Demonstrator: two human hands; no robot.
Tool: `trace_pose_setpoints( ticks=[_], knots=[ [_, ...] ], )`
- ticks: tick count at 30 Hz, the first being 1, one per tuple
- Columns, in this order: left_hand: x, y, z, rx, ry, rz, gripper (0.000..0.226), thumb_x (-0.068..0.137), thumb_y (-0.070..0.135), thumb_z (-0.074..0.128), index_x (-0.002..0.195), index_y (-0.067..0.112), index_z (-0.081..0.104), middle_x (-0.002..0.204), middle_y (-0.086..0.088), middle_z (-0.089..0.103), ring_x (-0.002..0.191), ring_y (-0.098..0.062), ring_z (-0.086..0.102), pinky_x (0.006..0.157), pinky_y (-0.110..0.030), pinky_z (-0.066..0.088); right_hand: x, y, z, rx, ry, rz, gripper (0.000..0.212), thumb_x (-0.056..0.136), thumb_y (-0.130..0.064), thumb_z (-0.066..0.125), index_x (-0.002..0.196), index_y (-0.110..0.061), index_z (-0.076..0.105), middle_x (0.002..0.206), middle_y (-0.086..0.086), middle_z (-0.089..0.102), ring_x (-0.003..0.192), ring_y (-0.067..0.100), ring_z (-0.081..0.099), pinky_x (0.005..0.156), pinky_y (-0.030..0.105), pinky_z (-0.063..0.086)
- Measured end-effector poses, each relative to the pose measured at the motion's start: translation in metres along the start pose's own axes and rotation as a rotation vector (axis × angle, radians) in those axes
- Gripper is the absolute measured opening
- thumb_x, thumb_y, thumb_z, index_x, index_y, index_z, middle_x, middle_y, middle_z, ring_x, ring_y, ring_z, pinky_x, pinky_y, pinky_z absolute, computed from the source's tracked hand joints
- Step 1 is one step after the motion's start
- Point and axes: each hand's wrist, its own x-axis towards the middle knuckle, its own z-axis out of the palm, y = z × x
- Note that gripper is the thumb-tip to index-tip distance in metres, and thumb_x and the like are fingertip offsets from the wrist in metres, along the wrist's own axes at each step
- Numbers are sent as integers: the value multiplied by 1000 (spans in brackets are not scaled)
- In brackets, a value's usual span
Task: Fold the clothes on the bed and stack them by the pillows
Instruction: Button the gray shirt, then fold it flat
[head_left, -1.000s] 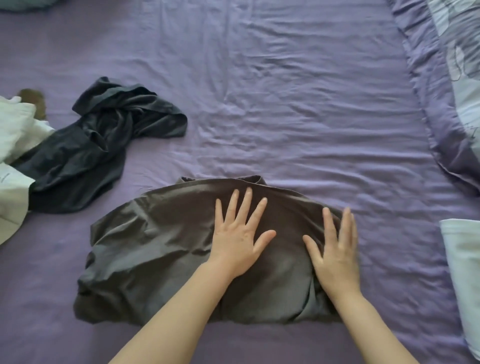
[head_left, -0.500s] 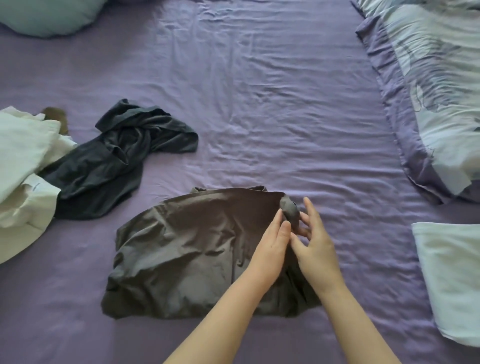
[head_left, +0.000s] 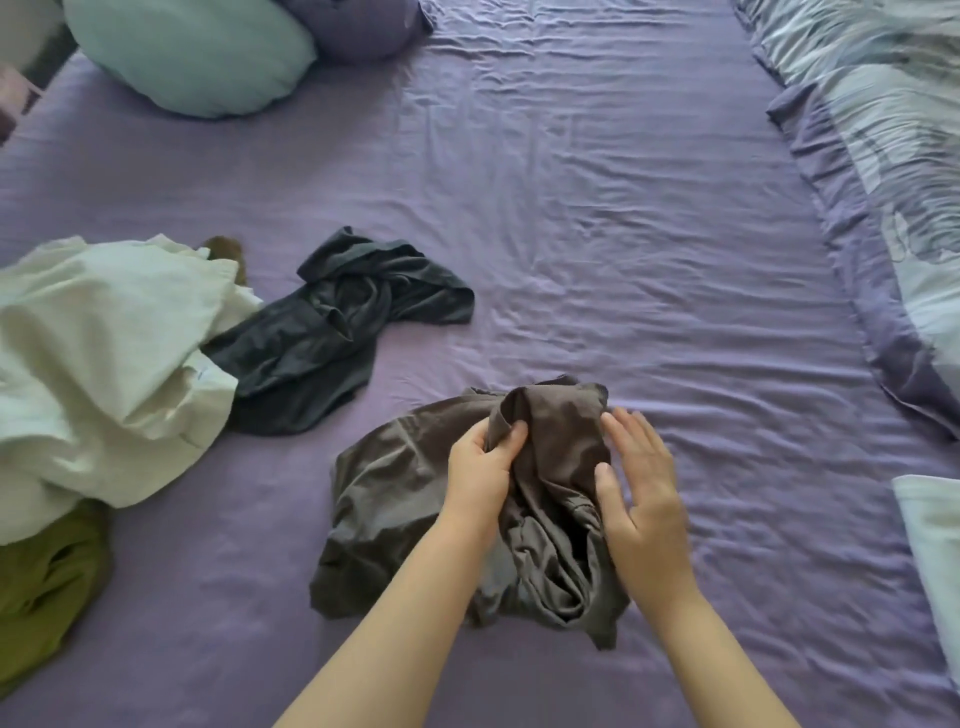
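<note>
A grey-brown garment (head_left: 400, 493) lies partly folded on the purple sheet near the front middle. My left hand (head_left: 480, 462) grips a bunched fold of its right part and holds it raised. My right hand (head_left: 641, 483) is beside that fold with straight fingers, its palm against the cloth. A dark grey garment (head_left: 332, 332) lies crumpled to the left. A heap of white clothing (head_left: 98, 374) and an olive green piece (head_left: 41, 577) sit at the left edge. Two pillows, light teal (head_left: 192, 52) and purple (head_left: 358, 23), lie at the far left.
A purple and pale blue patterned duvet (head_left: 883, 171) runs along the right side. A folded pale item (head_left: 935, 535) lies at the right edge. A small brown thing (head_left: 226, 249) peeks from behind the white heap. Bare sheet (head_left: 597, 197) spreads across the middle.
Both hands were flat on the garment, then came together at its right edge. Now my left hand has pulled that edge up and over to the left, bunching the cloth. The view has tilted up.
</note>
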Motion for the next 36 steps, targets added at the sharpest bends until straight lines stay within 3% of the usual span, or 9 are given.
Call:
trace_pose_setpoints(
  ticks=[6, 11, 15, 19, 23, 29, 32, 34, 36],
  knots=[
    [15, 33, -80, 40, 56, 47, 16, 91, 12, 60, 105, 5, 66, 106, -14, 71, 104, -29, 65, 94, -41, 51, -11, -14, 73, -119, -358, 36, 53, 91, -60, 24, 140, -46, 8, 154, -17, 0, 143, 2, -11, 118, 33, 0],
    [35, 43, -152, 125, 82, 13, 48, 94, 30, 57, 133, 5, 48, 131, -11, 57, 119, -23, 56, 103, -40, 44, -9, -43, 142, -247, -500, 32, 53, 90, -67, 7, 139, -50, -6, 150, -23, -15, 139, 1, -23, 115, 34, -12],
    [38, 32, -177, 591, 188, 53, 74, 91, 39, 58, 151, 16, 20, 144, -6, 39, 132, -19, 38, 106, -28, 31, -5, -48, 169, -248, -537, 38, 54, 94, -58, 11, 145, -42, 6, 153, -19, -5, 139, 0, -22, 115, 36, -11],
    [28, 7, -171, 1361, 180, 431, 57, 95, 35, 47, 148, 25, 29, 157, -5, 22, 144, -23, 18, 115, -45, 14, -9, -30, 165, -456, -244, 71, 51, 97, -44, 30, 146, -32, 25, 157, -5, 11, 145, 15, -10, 116, 41, -5],
    [21, -29, -153, 1678, 39, 412, 49, 99, 48, 27, 147, 38, 25, 160, -3, 5, 147, -28, -2, 113, -59, -3, -22, -9, 162, -648, -355, 165, 58, 94, -61, 20, 146, -38, 20, 159, 3, 1, 144, 25, -14, 115, 51, -2],
    [16, -77, -189, 1706, 67, 309, 57, 92, 58, 17, 146, 45, 5, 159, -11, -2, 145, -35, -5, 110, -66, 15, -32, 36, 160, -866, -514, 174, 66, 79, -68, -7, 141, -43, -10, 156, 4, -16, 138, 20, -29, 114, 57, -2],
    [32, -89, -197, 1752, -44, 234, 59, 92, 63, 9, 134, 49, -29, 150, -6, -34, 133, -31, -39, 111, -64, -3, -26, 53, 164, -917, -608, 174, 60, 80, -70, -11, 133, -47, -29, 157, 4, -19, 136, 19, -36, 113, 56, -9],
    [36, -89, -197, 1728, -64, 251, 63, 94, 62, 18, 136, 49, -26, 147, -4, -40, 137, -31, -35, 112, -62, -4, -22, 53, 164, -871, -608, 149, 61, 88, -66, 6, 141, -45, -16, 158, 3, -14, 141, 21, -25, 113, 53, -8],
    [27, -78, -193, 1559, -3, 406, 66, 92, 53, 44, 148, 44, 9, 158, -12, -15, 145, -36, -7, 114, -59, 13, -25, 45, 159, -649, -414, 172, 60, 95, -51, 35, 148, -34, 15, 159, 4, 0, 145, 23, -7, 115, 48, 4]
  ],
)
